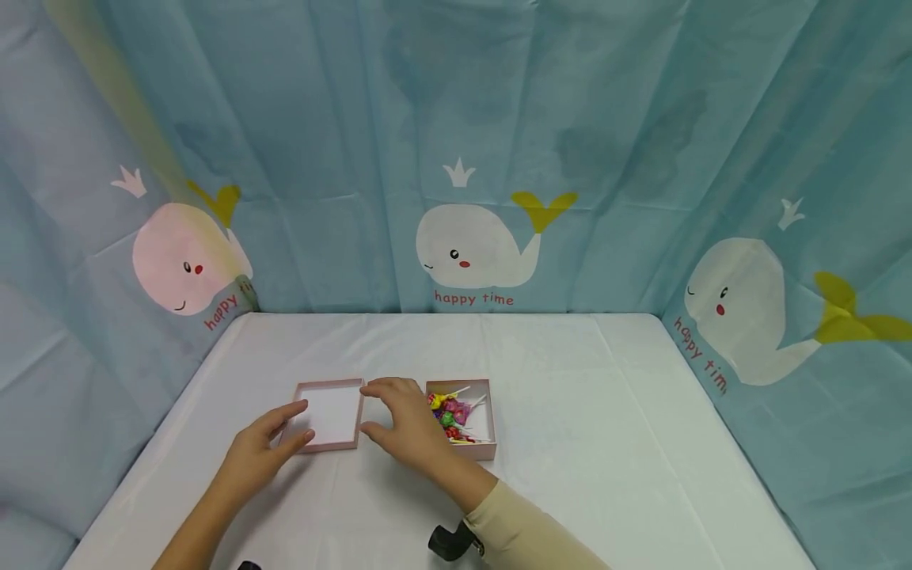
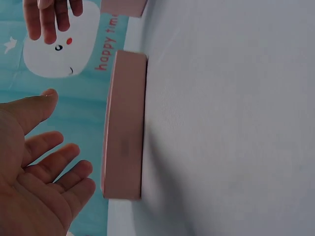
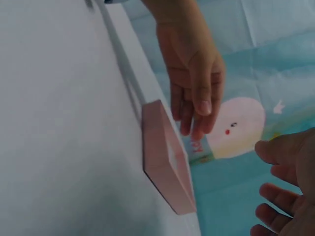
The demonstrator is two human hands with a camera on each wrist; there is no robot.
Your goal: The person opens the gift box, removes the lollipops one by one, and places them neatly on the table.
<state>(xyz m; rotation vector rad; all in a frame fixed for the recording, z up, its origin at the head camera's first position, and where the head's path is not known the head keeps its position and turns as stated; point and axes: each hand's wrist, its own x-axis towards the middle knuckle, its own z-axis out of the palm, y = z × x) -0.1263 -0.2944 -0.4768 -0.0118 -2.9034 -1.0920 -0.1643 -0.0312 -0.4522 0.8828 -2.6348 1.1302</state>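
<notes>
A shallow pink box part (image 1: 358,419) with a white inside lies on the white table, left of centre. My left hand (image 1: 260,451) hovers at its left side, thumb and fingers spread, holding nothing. Over the gap between the two box parts is my right hand (image 1: 409,423), its fingers and thumb apart and loosely bent toward the left. Behind it stands a pink box (image 1: 484,451) with several wrapped lollipops (image 1: 456,412) in it, partly hidden by that hand. Up close, the left wrist view shows the pink side wall (image 2: 125,128) beside the relaxed left fingers (image 2: 64,157).
A white cloth (image 1: 606,443) covers the table. Blue curtains (image 1: 321,158) printed with whales hang along the back and both sides. A black wrist strap piece (image 1: 450,543) shows under the right sleeve (image 1: 527,526).
</notes>
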